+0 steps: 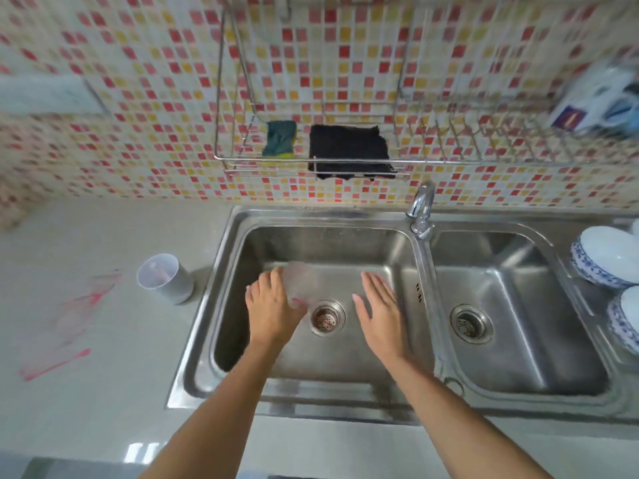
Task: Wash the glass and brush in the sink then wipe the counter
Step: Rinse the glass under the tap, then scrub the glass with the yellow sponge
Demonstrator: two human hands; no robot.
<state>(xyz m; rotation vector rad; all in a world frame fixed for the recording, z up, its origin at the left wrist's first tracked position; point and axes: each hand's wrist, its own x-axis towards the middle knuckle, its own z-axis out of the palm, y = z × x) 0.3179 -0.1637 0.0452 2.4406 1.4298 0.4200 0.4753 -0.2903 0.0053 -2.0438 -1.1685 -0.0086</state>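
Glass [300, 283], clear and blurred, in the left basin of the sink [221, 257], just beyond the drain [326, 318], gripped by the left hand [271, 305]. Right hand [382, 311] open, flat, empty, apart from it, near the basin's right wall.
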